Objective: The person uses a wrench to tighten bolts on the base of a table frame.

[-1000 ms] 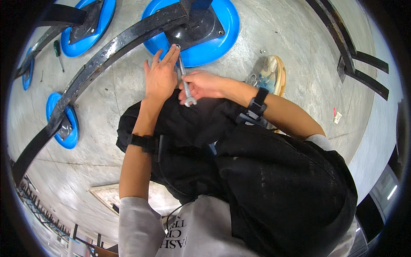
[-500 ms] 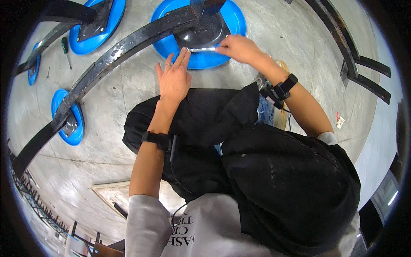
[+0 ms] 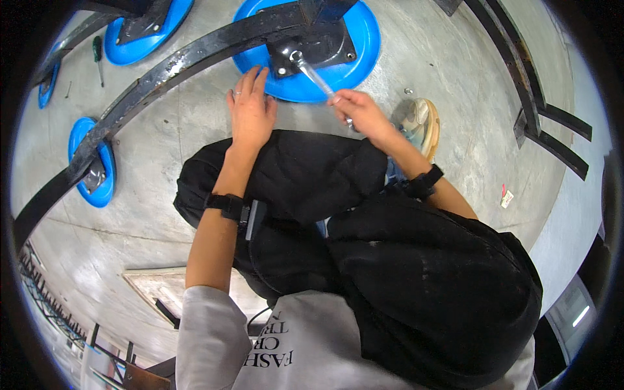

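Note:
My right hand is closed around the handle of a silver wrench. The wrench slants up to the left, its ring end over a black metal plate, a little off the bolt at the plate's near left corner. Whether the ring touches the plate I cannot tell. The plate lies on a round blue disc, under a curved black metal bar. My left hand holds nothing; its fingers stretch out with the tips at the disc's near left edge, beside that bolt.
Other blue discs with black plates lie at the far left and left. A green-handled screwdriver rests on the concrete floor. Curved black bars stand on the right. A small metal piece lies near my shoe.
The wrench has come away from the near corner bolt and swung, its handle now pointing toward me. My right hand has drawn nearer; my left has slid slightly left, off the wrench end.

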`<action>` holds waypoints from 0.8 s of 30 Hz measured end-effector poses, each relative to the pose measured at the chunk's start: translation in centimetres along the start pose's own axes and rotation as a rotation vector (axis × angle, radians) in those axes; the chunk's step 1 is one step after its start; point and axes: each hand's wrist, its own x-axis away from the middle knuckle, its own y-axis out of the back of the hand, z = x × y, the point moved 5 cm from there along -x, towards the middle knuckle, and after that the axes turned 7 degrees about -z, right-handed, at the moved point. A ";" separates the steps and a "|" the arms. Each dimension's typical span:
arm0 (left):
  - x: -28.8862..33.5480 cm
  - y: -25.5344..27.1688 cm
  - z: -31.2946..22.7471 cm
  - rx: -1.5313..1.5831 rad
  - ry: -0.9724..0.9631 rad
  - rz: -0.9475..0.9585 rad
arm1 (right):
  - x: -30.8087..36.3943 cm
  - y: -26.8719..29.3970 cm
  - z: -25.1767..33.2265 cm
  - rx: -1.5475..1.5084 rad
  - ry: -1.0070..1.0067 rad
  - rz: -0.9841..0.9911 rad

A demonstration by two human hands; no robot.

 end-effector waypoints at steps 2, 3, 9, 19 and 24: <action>0.0 0.1 0.4 0.022 -0.017 0.001 | 0.3 -1.7 -1.1 -0.051 -0.018 0.034; -0.1 0.1 0.3 0.034 -0.033 0.000 | 0.2 -2.4 -1.7 -0.106 -0.032 0.076; -0.3 0.7 -0.7 0.062 -0.040 0.030 | -0.1 -4.2 -3.2 -0.048 -0.035 0.081; -0.2 0.9 -0.3 0.138 -0.094 -0.058 | 0.6 -4.8 -1.2 -0.082 0.084 0.002; -0.2 0.3 -0.7 0.124 -0.103 0.002 | -0.2 -4.9 -1.9 -0.107 -0.014 0.082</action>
